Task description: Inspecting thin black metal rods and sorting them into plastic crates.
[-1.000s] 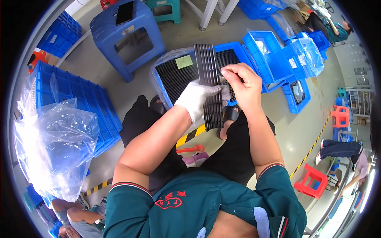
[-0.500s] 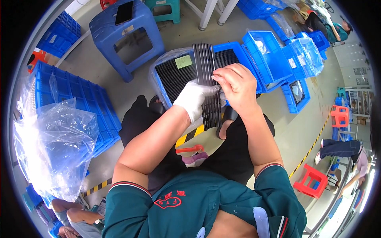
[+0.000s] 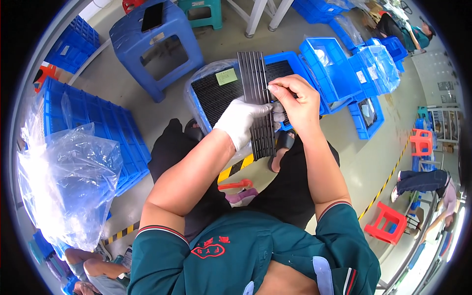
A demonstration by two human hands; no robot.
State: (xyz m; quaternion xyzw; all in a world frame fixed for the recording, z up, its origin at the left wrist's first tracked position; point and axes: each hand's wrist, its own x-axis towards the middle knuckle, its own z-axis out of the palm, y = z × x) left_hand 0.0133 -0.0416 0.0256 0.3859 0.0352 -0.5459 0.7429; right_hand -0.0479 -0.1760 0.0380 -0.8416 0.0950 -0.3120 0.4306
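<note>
- The left hand (image 3: 239, 120), in a white knit glove, wraps its fingers round the left edge of a long black ribbed panel (image 3: 257, 98) and holds it upright in front of the body.
- The panel is a stiff, narrow rectangle with straight ridges running its whole length; it stands over the person's lap, its far end above a blue bin (image 3: 290, 61).
- The bare right hand (image 3: 295, 101) rests on the panel's right edge, thumb and forefinger pinched together on something too small to make out.
- The blue bin is lined with a clear plastic bag and packed with more dark ribbed panels; a pale green paper slip (image 3: 226, 76) lies on them.
- To the far left stands a blue plastic stool (image 3: 155, 44) with a dark flat phone on its seat.
- At the left, a crumpled clear plastic bag (image 3: 69, 182) lies over a blue ridged crate (image 3: 98, 128).
- To the right sit more blue plastic bins (image 3: 339, 69), some covered in shiny film.
</note>
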